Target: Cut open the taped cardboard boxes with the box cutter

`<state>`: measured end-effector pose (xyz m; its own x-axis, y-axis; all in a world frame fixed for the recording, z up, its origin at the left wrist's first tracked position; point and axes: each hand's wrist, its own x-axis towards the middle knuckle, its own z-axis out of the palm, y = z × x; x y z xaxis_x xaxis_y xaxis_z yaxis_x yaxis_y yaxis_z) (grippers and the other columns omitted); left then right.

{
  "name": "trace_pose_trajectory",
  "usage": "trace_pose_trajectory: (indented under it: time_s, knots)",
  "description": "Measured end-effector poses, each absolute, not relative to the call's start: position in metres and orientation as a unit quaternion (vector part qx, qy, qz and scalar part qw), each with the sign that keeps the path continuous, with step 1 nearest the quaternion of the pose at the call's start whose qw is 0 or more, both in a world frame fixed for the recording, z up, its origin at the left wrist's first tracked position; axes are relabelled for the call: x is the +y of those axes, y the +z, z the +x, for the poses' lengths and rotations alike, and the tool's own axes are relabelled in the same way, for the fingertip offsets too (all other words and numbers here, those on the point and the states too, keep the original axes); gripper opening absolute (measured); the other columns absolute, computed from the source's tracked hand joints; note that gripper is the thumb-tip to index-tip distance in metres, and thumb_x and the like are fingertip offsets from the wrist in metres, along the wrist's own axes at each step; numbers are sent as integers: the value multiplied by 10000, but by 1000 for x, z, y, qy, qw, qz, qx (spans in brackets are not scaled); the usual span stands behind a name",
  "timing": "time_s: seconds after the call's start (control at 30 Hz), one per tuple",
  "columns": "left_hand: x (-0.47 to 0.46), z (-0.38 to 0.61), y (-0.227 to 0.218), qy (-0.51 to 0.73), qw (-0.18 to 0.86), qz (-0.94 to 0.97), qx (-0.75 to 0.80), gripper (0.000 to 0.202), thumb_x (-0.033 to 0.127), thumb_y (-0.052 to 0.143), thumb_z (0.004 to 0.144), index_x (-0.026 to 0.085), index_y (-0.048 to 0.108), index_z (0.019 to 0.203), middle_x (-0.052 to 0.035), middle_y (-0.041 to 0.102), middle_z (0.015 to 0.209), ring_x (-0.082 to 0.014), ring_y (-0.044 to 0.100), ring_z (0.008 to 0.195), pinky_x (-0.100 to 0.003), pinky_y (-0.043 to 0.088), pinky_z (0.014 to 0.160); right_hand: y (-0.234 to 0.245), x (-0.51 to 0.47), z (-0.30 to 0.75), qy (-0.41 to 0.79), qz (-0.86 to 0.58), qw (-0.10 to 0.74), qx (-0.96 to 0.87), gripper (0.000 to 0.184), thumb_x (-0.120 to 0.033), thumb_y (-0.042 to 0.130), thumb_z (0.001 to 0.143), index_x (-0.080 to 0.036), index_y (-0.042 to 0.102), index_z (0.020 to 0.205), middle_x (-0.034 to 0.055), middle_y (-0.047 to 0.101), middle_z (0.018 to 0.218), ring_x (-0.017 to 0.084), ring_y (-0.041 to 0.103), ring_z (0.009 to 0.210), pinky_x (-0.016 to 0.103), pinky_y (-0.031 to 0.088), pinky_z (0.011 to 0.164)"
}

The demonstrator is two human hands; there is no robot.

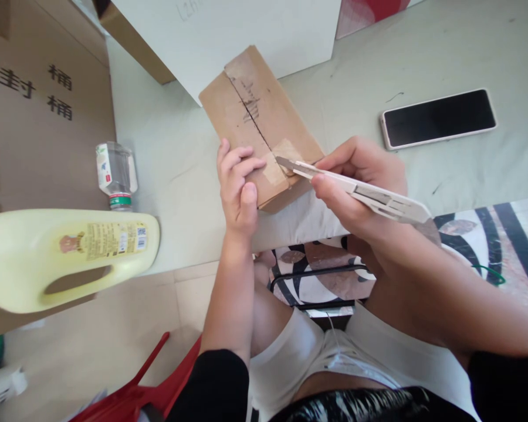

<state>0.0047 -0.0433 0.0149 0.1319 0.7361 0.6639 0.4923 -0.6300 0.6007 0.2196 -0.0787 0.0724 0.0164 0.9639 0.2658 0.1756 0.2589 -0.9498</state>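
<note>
A small brown cardboard box (264,111) lies at an angle on the pale table cover, with a dark seam down its top and tape across its near end. My left hand (240,181) rests against the box's left near side, fingers spread over the edge and top. In my right hand (361,176) is a white utility knife (369,196), gripped between thumb and fingers. Its blade is out, and the tip meets the tape at the near end of the seam. How deep the tip sits cannot be made out.
A black-screened phone (440,119) lies to the right. At left are a clear bottle (117,173) on its side, a yellow jug (70,252) and a large carton (39,158). A white box (246,29) stands behind. A red chair (158,387) is below left.
</note>
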Motion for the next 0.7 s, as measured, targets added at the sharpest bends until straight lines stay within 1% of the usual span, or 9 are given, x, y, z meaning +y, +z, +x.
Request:
trace_pose_trajectory:
  time_s: [0.13, 0.23, 0.3, 0.37, 0.47, 0.6, 0.7]
  knots:
    - [-43, 5, 15, 507, 105, 738, 432, 463, 627, 336, 1003, 345, 672, 1153, -22, 652, 1243, -246, 589, 1314, -535, 237, 1331, 74, -77, 219, 400, -475, 526, -581, 112, -274, 725, 826, -240, 621, 798, -47, 594, 580, 95, 466, 457, 259, 316, 411]
    - [-43, 4, 14, 501, 106, 739, 437, 489, 641, 322, 999, 335, 676, 1141, -32, 652, 1239, -259, 585, 1321, -550, 249, 1323, 76, -78, 220, 389, -473, 542, -575, 110, -259, 711, 829, -241, 621, 768, -39, 595, 563, 107, 483, 456, 269, 334, 419]
    - [-42, 3, 13, 504, 114, 741, 428, 482, 635, 325, 1000, 334, 671, 1146, -34, 645, 1251, -266, 580, 1331, -560, 234, 1328, 75, -78, 221, 377, -473, 550, -577, 107, -237, 692, 828, -243, 613, 757, -42, 580, 550, 109, 482, 455, 271, 340, 424]
    - [-41, 1, 11, 510, 118, 740, 422, 467, 626, 334, 998, 333, 667, 1146, -35, 638, 1259, -273, 550, 1371, -569, 219, 1332, 75, -79, 222, 378, -473, 543, -582, 100, -231, 675, 830, -245, 603, 763, -44, 576, 557, 108, 472, 457, 271, 330, 417]
    - [-41, 0, 10, 512, 110, 739, 425, 473, 622, 336, 995, 321, 670, 1143, -42, 636, 1253, -280, 500, 1423, -572, 239, 1327, 74, -79, 223, 386, -472, 527, -592, 95, -248, 679, 834, -246, 600, 782, -41, 577, 568, 107, 460, 460, 275, 306, 403]
    - [-40, 2, 10, 505, 106, 741, 430, 496, 631, 323, 998, 315, 677, 1141, -41, 646, 1241, -265, 582, 1325, -557, 265, 1320, 76, -81, 225, 375, -464, 542, -592, 110, -188, 670, 827, -243, 596, 767, -55, 540, 549, 90, 418, 452, 264, 276, 410]
    - [-40, 3, 11, 514, 99, 739, 425, 486, 620, 324, 1002, 318, 680, 1136, -40, 650, 1229, -263, 562, 1352, -561, 280, 1313, 77, -82, 225, 385, -462, 529, -599, 99, -205, 692, 839, -238, 611, 792, -59, 533, 571, 75, 387, 458, 255, 277, 419]
